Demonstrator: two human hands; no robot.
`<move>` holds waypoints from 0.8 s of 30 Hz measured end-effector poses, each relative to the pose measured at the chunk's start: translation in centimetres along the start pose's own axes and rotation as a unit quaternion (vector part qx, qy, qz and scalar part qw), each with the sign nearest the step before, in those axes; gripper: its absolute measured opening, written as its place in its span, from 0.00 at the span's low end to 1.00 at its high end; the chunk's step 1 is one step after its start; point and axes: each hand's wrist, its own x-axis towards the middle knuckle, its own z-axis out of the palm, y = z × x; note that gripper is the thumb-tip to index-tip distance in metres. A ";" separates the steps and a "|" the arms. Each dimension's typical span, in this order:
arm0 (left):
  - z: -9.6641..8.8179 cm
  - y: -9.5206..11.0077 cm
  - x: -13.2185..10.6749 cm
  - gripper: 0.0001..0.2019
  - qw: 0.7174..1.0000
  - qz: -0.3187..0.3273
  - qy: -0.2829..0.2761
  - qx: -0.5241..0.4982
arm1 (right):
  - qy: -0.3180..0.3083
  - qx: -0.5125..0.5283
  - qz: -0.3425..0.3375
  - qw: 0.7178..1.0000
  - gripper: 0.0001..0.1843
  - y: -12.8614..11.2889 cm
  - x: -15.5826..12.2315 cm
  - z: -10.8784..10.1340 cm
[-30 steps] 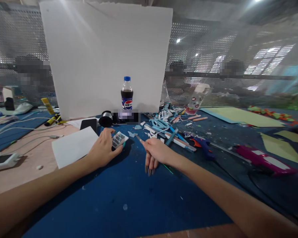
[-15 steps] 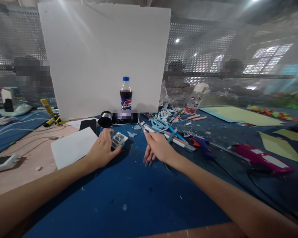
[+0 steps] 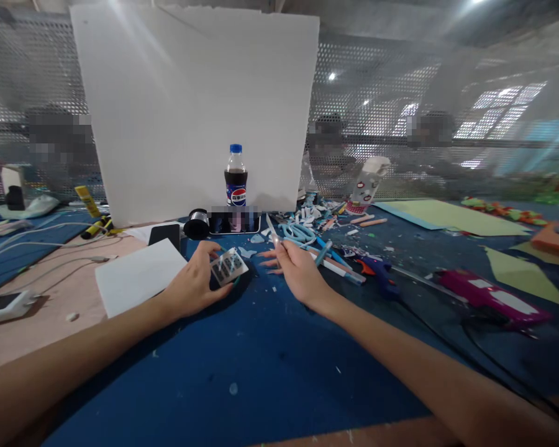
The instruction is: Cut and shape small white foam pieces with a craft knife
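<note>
My left hand (image 3: 193, 276) is closed around a small pale card (image 3: 229, 266) with rows of dark rectangles on it, gripping it by its edges between thumb and fingers. The card is tilted, just above the blue mat (image 3: 233, 347). To its right, my right hand (image 3: 300, 270) pinches a thin pointed metal tool (image 3: 272, 230) between thumb and forefinger, tip upward and away from me. I cannot make out whether it is a blade or tweezers. The other right fingers stretch toward the card, apart from it.
A cola bottle (image 3: 236, 186) stands behind a propped phone (image 3: 235, 223), before a white board (image 3: 195, 112). Scraps (image 3: 312, 214) and light-blue scissors (image 3: 298, 233) lie right, near a blue glue gun (image 3: 382, 273) and a magenta tool (image 3: 494, 298). White paper (image 3: 137, 276) is left.
The card has tilted up and shifted slightly right. My right hand has turned, its lower fingers swinging from downward to leftward, and the tool's tip has moved up and right.
</note>
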 end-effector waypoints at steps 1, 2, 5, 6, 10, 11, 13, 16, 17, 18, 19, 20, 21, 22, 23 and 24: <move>0.0 0.0 0.0 0.26 1.000 0.009 0.003 -0.001 | -0.020 0.039 0.022 0.999 0.12 0.0 0.0 0.2; 0.0 0.1 0.0 0.27 1.000 0.014 0.007 0.001 | -0.040 0.078 0.045 0.995 0.12 0.0 0.0 0.4; -0.1 0.3 0.0 0.26 1.000 -0.002 0.012 0.012 | -0.074 0.183 0.104 0.975 0.09 -0.3 0.0 1.0; -0.1 0.4 0.0 0.25 1.000 -0.013 0.009 0.013 | -0.078 0.207 0.120 0.968 0.09 -0.4 -0.1 1.1; -0.2 0.5 0.0 0.24 0.999 -0.039 -0.019 0.015 | -0.079 0.235 0.142 0.958 0.08 -0.4 -0.2 1.5; -0.2 0.4 0.1 0.24 0.999 -0.039 -0.022 0.020 | -0.073 0.224 0.134 0.963 0.08 -0.2 -0.1 1.4; -0.2 0.2 0.1 0.24 0.999 -0.036 -0.026 0.025 | -0.059 0.187 0.103 0.975 0.10 0.4 0.2 1.1; -0.4 -0.3 0.3 0.34 0.997 -0.029 -0.069 -0.022 | -0.038 0.120 0.051 0.991 0.14 1.3 0.8 0.3; -0.5 -0.4 0.4 0.38 0.993 -0.026 -0.099 -0.050 | -0.028 0.105 0.048 0.993 0.14 1.5 0.9 0.1; -0.6 -0.4 0.5 0.41 0.988 -0.025 -0.132 -0.080 | -0.024 0.094 0.047 0.994 0.15 1.7 1.0 -0.2; -0.7 -0.5 0.6 0.43 0.981 -0.024 -0.159 -0.108 | -0.020 0.086 0.047 0.995 0.15 1.7 1.1 -0.4; -0.7 -0.5 0.7 0.45 0.974 -0.027 -0.182 -0.134 | -0.019 0.079 0.045 0.996 0.16 1.7 1.1 -0.5; -0.8 -0.5 0.8 0.46 0.967 -0.031 -0.198 -0.159 | -0.018 0.074 0.041 0.996 0.17 1.7 1.1 -0.6; -0.8 -0.5 0.9 0.46 0.960 -0.036 -0.209 -0.180 | -0.018 0.069 0.035 0.997 0.18 1.6 1.1 -0.6; -0.8 -0.6 0.9 0.47 0.955 -0.043 -0.218 -0.199 | -0.018 0.063 0.029 0.997 0.18 1.5 1.0 -0.7; -0.8 -0.6 0.9 0.47 0.950 -0.051 -0.225 -0.213 | -0.019 0.057 0.025 0.998 0.19 1.5 1.0 -0.7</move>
